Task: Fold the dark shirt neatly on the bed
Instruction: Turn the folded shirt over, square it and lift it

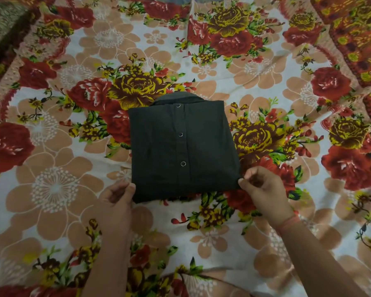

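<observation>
- Head view, step in hand: the folding looks all but finished. The dark, near-black cotton shirt (183,151) is already a compact rectangle, and both hands sit at its near corners, so this reads as a last squaring of the near edge.
- Left hand (118,196): at the near left corner, fingers curled and thumb closed against the cloth edge, apparently pinching the corner; the grip itself is partly hidden.
- Right hand (263,187): at the near right corner, thumb and forefinger pressed together on the very tip of the fabric, the other fingers loosely curled. A thin reddish thread band (288,224) circles that wrist.
- Next move, as a judgement: a small even tug or tuck at both corners to straighten the near edge, which bulges slightly at the left, then a clean release without dragging the layers.
- The shirt lies flat in the middle of the bed, on the red, yellow and peach floral cotton bedsheet (51,189). The button placket with three silver snaps (183,163) runs near to far down its centre, and the collar (178,97) peeks out at the far edge.
</observation>
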